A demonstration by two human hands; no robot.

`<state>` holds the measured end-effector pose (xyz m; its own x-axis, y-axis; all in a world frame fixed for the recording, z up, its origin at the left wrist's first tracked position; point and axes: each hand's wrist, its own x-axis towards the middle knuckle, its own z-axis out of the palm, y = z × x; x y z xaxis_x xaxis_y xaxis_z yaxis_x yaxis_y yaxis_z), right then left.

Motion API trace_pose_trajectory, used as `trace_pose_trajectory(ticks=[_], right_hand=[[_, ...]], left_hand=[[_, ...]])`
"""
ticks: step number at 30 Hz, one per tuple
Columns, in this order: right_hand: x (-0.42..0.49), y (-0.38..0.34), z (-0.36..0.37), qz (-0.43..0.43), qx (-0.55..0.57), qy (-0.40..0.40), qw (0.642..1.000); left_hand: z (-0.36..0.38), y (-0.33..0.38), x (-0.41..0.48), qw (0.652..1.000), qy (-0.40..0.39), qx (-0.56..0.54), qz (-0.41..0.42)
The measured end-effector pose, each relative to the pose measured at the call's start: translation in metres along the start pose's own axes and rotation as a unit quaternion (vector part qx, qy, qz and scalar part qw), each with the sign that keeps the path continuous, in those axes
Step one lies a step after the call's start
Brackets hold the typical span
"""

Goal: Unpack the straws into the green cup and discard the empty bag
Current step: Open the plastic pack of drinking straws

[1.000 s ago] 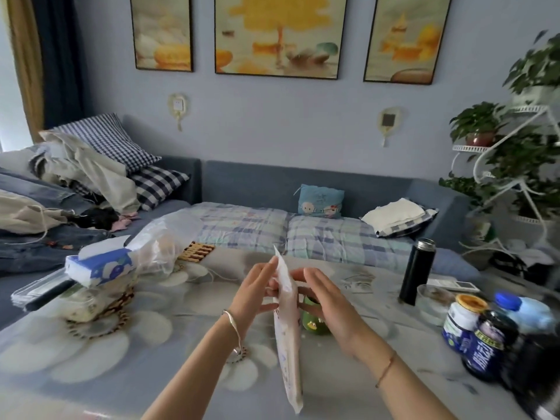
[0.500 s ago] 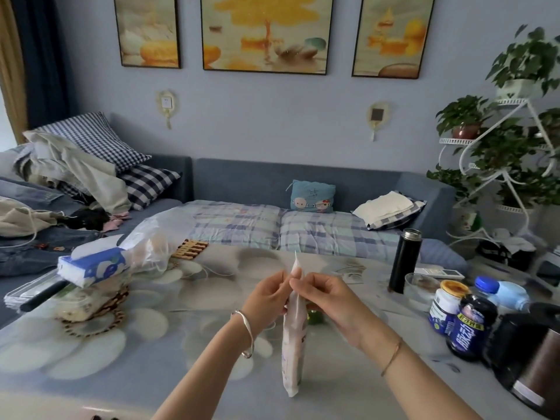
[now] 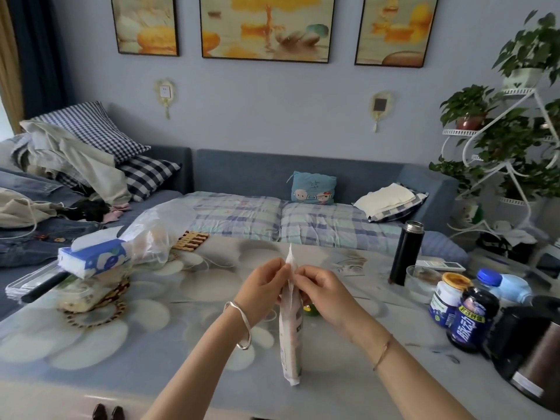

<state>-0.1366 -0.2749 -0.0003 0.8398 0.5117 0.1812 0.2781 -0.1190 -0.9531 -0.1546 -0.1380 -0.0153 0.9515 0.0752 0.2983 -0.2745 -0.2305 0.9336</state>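
Note:
A long white bag of straws (image 3: 291,334) hangs upright above the table's middle, seen edge-on. My left hand (image 3: 263,287) pinches its top edge from the left and my right hand (image 3: 321,288) pinches it from the right, fingertips almost touching at the bag's upper seam. The green cup (image 3: 311,310) stands on the table just behind the bag, mostly hidden by the bag and my right hand. The straws inside cannot be made out.
On the floral-print table (image 3: 151,338): a tissue box (image 3: 94,257) and plastic bag (image 3: 157,231) at left, a black flask (image 3: 406,253), glass bowl (image 3: 422,280), jars (image 3: 472,322) and a kettle (image 3: 533,353) at right. A sofa lies behind.
The bag went from tilted to upright and both hands closed together on its top edge. The view dropped slightly and the cup became more hidden.

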Motion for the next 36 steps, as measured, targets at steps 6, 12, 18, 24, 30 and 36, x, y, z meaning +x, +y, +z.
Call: trace_pose_trajectory(ticks=[6, 12, 18, 24, 30, 36], right_hand=[[0.002, -0.002, 0.004, 0.016, 0.052, -0.024, 0.998], [0.014, -0.02, -0.014, 0.017, -0.004, 0.059, 0.998], [0.035, -0.04, -0.01, -0.177, -0.378, 0.071, 0.906], [0.051, -0.037, -0.002, -0.328, -0.5, 0.042, 0.8], [0.058, -0.015, 0.008, -0.406, -0.486, 0.092, 0.769], [0.075, 0.02, 0.015, -0.354, -0.314, 0.21, 0.856]], left_hand=[[0.002, -0.003, -0.002, 0.999, 0.035, 0.007, 0.014], [-0.019, 0.001, -0.001, 0.99, 0.142, -0.003, 0.017], [-0.016, 0.018, -0.013, 0.985, 0.049, -0.126, -0.102], [-0.039, 0.013, -0.008, 0.794, -0.097, -0.515, -0.309], [-0.046, 0.001, 0.014, 0.661, -0.103, -0.689, -0.28], [-0.023, -0.022, 0.038, 0.701, 0.023, -0.67, -0.243]])
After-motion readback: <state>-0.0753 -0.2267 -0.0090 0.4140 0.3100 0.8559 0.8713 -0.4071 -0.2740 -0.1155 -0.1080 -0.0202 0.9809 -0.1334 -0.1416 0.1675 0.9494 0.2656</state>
